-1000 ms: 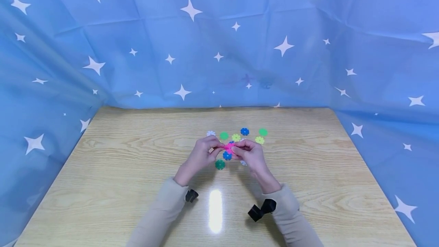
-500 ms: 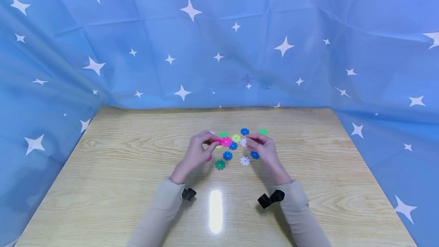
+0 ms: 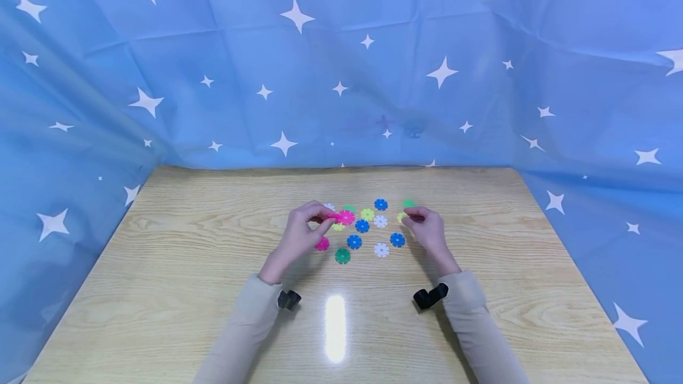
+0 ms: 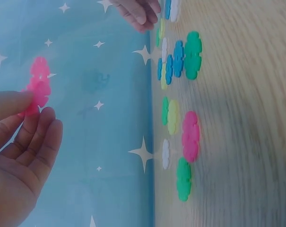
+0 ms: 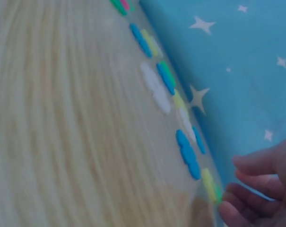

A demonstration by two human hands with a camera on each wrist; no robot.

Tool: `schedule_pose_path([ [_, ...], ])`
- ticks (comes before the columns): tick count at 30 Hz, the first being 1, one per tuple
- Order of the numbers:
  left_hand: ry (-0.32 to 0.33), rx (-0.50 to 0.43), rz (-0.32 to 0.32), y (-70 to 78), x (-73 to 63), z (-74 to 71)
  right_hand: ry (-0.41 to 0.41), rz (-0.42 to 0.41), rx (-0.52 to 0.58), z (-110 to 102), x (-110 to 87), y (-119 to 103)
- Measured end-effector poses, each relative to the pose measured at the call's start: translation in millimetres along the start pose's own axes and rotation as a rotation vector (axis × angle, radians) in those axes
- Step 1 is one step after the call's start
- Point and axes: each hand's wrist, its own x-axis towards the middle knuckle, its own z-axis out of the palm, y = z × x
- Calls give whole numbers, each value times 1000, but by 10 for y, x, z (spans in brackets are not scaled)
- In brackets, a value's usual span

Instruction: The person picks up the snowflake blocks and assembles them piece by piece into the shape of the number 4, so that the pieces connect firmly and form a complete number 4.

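Left grip (image 3: pixel 299 232) pinching pink notched discs (image 3: pixel 347 217), right grip (image 3: pixel 429 234) loosely parted

At the left of the scatter, thumb and fingers press the pink notched discs between them, raised above the desk (image 3: pixel 160 289); they appear to be at least two, joined at the slots. Right-hand thumb and fingers curve but stay apart with nothing seen between them, the tips close to a yellow disc (image 3: pixel 401 218); whether they touch it, I cannot tell.

These pieces should handle as light, stiff and rather slick, likely to twist at the joint, so one disc's flat faces near the slot look the best place to take hold. All seem to be thin, smooth plastic with scalloped, notched rims. Blue disc (image 3: pixel 354 242), white disc (image 3: pixel 381 250) and dark green disc (image 3: pixel 342 255) lie flat on the near side, over glossy wood grain. Beyond hangs a creased, star-printed blue curtain (image 3: pixel 341 58).
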Motion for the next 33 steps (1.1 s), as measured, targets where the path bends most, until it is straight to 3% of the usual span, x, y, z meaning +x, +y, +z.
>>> schedule_pose_path([
  [8,-6,-7,-4,-44,-14,-32,0,-79,-144,18,86,94],
  [16,-12,9,-6,-43,-24,-44,-62,-191,-300,-6,160,60],
  [21,-17,11,-15,-49,-24,-52,-109,-145,-346,-27,196,18],
  [28,-6,5,4,-69,-36,-56,-172,-10,-383,-41,216,-35],
  [33,-6,1,2,-79,-44,-54,-213,24,-378,-77,216,-60],
])
